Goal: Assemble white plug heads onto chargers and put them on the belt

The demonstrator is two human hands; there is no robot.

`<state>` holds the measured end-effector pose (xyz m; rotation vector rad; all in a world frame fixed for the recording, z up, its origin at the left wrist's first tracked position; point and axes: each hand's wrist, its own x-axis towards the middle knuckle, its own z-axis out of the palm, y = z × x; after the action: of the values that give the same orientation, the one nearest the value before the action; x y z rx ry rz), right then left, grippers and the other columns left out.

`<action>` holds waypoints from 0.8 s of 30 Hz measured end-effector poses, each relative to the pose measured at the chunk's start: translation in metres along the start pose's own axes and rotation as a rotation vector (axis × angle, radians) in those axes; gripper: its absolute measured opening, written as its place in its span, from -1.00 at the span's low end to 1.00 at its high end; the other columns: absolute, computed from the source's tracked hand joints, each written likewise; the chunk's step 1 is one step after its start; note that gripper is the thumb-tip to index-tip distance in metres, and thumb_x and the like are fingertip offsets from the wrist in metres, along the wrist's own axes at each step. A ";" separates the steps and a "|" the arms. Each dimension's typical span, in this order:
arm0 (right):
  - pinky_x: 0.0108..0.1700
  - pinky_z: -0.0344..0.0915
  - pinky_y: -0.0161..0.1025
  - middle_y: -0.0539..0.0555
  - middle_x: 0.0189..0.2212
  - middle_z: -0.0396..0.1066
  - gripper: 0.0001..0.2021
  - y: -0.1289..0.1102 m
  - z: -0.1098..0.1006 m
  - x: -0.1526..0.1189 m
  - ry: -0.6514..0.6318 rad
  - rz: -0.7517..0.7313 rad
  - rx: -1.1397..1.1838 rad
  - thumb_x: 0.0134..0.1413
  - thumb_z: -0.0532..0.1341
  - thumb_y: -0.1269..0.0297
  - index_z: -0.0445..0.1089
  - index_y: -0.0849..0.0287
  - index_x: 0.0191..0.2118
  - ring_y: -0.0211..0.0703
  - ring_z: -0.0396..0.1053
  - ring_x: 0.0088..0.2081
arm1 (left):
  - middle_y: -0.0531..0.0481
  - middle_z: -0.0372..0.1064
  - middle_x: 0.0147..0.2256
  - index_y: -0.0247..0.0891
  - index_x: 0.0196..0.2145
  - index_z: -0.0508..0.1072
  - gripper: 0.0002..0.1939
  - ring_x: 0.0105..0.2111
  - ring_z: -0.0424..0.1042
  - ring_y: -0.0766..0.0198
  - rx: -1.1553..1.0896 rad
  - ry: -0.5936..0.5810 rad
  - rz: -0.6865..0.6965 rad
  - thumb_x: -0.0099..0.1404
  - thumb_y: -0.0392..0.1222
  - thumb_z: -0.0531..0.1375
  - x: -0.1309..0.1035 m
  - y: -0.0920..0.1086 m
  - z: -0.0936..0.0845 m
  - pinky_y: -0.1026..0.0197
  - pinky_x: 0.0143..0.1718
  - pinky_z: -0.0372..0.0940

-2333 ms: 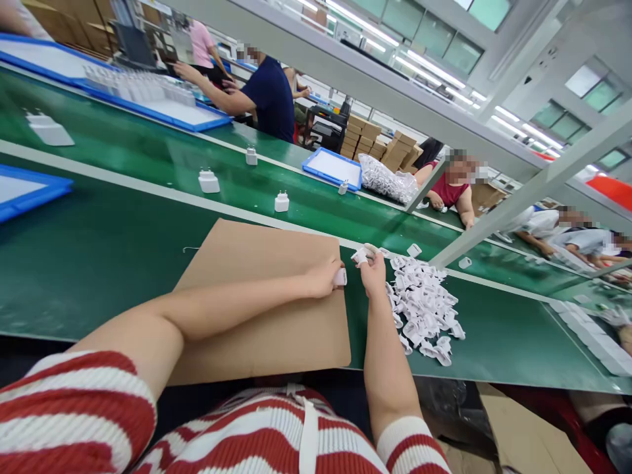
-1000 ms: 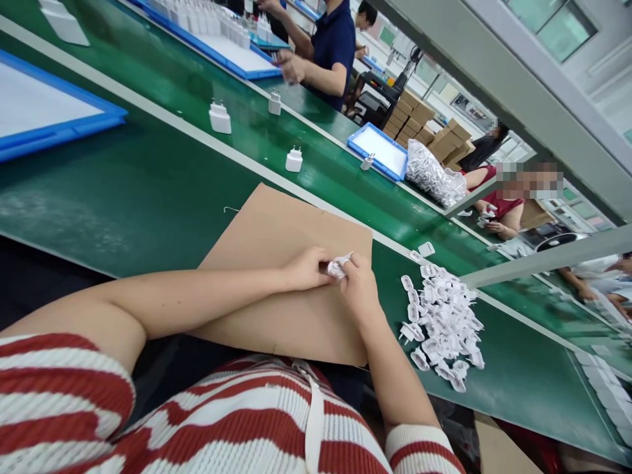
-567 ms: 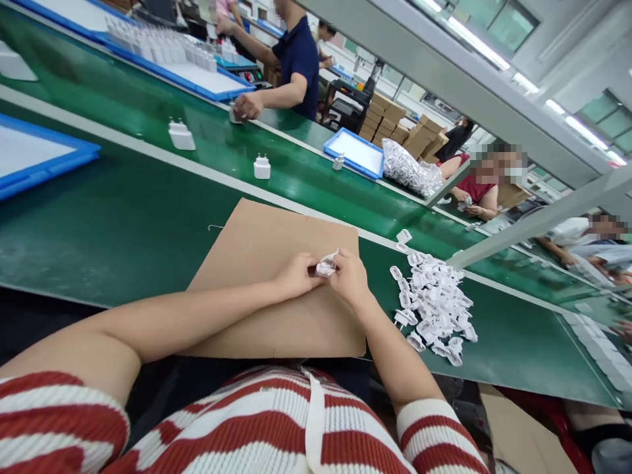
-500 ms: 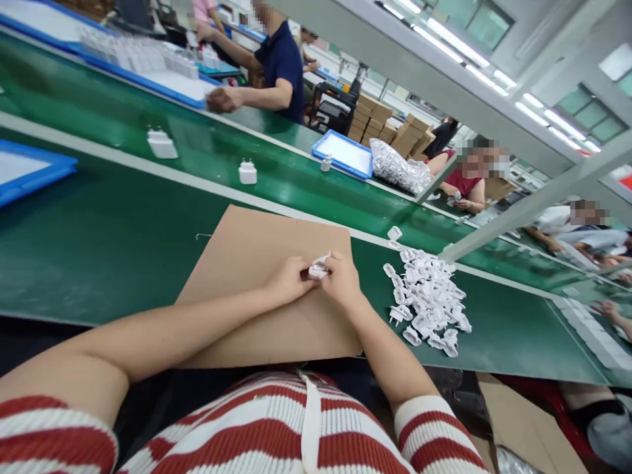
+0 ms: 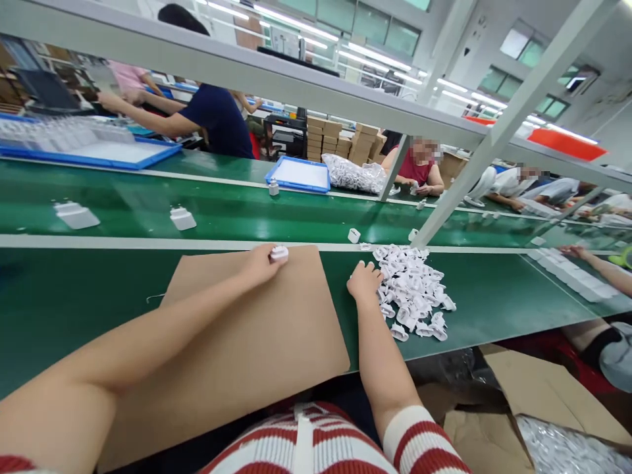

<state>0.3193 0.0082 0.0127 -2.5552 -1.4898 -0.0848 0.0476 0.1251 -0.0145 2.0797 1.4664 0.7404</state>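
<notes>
Casing (image 5: 279, 254), blocky white plastic, sat clasped in the left hand (image 5: 261, 263). The right hand (image 5: 364, 282), grip unclear, was beside jagged white plastic shells (image 5: 412, 286).

flat brown cardboard sheet (image 5: 276, 329) under the left fingers (image 5: 265, 251); loose heap of small white plastic parts (image 5: 409, 289) right of the right fingers (image 5: 366, 272); blue-rimmed rectangular tray (image 5: 301, 174) beyond both.

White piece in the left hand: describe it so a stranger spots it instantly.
Find the brown cardboard on the green bench. Near its far edge, the left hand holds the white piece. Unlike the white pile to the right, it is alone over the cardboard.
</notes>
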 end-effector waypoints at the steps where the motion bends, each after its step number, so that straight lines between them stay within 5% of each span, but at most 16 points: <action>1: 0.14 0.14 0.19 0.49 0.12 0.35 -0.60 0.003 0.001 0.002 -0.046 -0.003 -0.011 0.19 0.18 0.50 0.42 0.32 0.15 0.34 0.32 0.13 | -0.21 0.56 -0.03 -0.24 -0.04 0.51 -0.62 -0.03 0.49 -0.12 0.040 0.021 -0.021 0.22 -0.02 0.25 0.018 -0.004 -0.003 0.01 0.01 0.36; 6: 0.04 0.25 -0.01 0.33 0.06 0.42 -0.66 -0.006 0.001 -0.003 -0.097 -0.115 0.066 0.19 0.16 0.55 0.48 0.21 0.03 0.22 0.36 0.10 | -0.33 0.50 0.05 -0.28 0.00 0.46 -0.58 0.09 0.45 -0.23 0.203 0.085 -0.154 0.23 -0.04 0.23 0.085 -0.031 -0.008 -0.04 0.05 0.33; 11: -0.08 0.32 -0.12 0.28 0.07 0.40 -0.61 -0.021 0.002 -0.008 -0.126 -0.172 0.153 0.22 0.16 0.55 0.40 0.21 0.14 0.06 0.44 -0.03 | -0.42 0.47 0.03 -0.34 0.04 0.42 -0.45 0.07 0.44 -0.36 0.198 0.079 -0.238 0.17 0.03 0.30 0.108 -0.039 -0.003 -0.15 0.01 0.34; 14: -0.09 0.34 -0.14 0.29 0.13 0.36 -0.57 -0.024 0.005 -0.009 -0.166 -0.200 0.240 0.20 0.21 0.55 0.36 0.20 0.17 0.09 0.43 0.03 | -0.42 0.21 0.28 -0.35 0.25 0.25 -0.19 0.28 0.17 -0.51 0.185 0.398 -0.260 0.16 0.08 0.34 0.107 -0.025 0.008 -0.32 0.21 0.17; 17: -0.06 0.36 -0.15 0.28 0.11 0.39 -0.54 -0.023 0.007 -0.008 -0.225 -0.224 0.316 0.10 0.26 0.61 0.38 0.21 0.12 0.12 0.41 0.08 | -0.40 -0.09 0.42 -0.36 0.40 0.02 -0.04 0.40 -0.06 -0.39 0.241 0.611 -0.024 0.18 -0.02 0.33 0.110 0.000 0.030 -0.33 0.39 -0.07; 21: 0.11 0.32 -0.08 0.29 0.11 0.42 -0.53 -0.022 0.014 -0.002 -0.208 -0.143 0.683 0.07 0.23 0.64 0.43 0.24 0.12 0.11 0.40 0.12 | -0.34 -0.07 0.44 -0.29 0.42 0.07 -0.09 0.44 -0.05 -0.21 0.235 0.225 0.410 0.20 -0.12 0.31 0.132 0.042 0.077 -0.21 0.45 -0.08; 24: 0.20 0.28 -0.08 0.25 0.09 0.46 -0.63 -0.024 0.023 0.006 -0.183 -0.038 1.090 0.14 0.21 0.55 0.50 0.22 0.05 0.05 0.40 0.13 | -0.33 -0.11 0.47 -0.25 0.42 0.13 -0.09 0.46 -0.09 -0.28 0.174 -0.052 0.443 0.16 -0.20 0.34 0.152 0.070 0.113 -0.27 0.45 -0.07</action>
<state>0.3004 0.0289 -0.0056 -1.6556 -1.1347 0.7521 0.2142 0.2392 -0.0282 2.5791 1.0820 0.7303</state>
